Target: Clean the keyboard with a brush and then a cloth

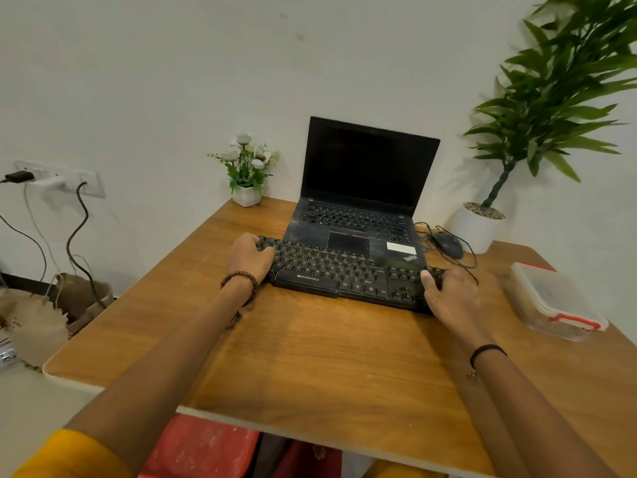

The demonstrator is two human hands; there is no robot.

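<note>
Two hands on the job, one at each end of the keyboard (pixel 344 274). It lies crosswise on the wooden table (pixel 310 357), long axis running left to right in front of the person, the right end slanted a touch nearer to them. The left hand (pixel 250 257) has the left end, fingers curled over its far edge. The right hand (pixel 448 294) wraps the right end, thumb laid on top of the keys. Both are clamped on it, so neither hand is nearer than the other, and any lift or pull toward the person would, I'd say, come evenly from both ends. Its far edge looks to overlap the front lip of the open laptop (pixel 358 201), dark screen up behind it. Now the count: one keyboard, one laptop, one mouse (pixel 447 245) with its cable off to the right, one clear plastic box (pixel 555 301) with red clips near the right edge, two potted plants, the small flower pot (pixel 246 170) and the tall leafy plant (pixel 551 98). Brush and cloth? None in view yet, so cleaning proper hasn't begun.
</note>
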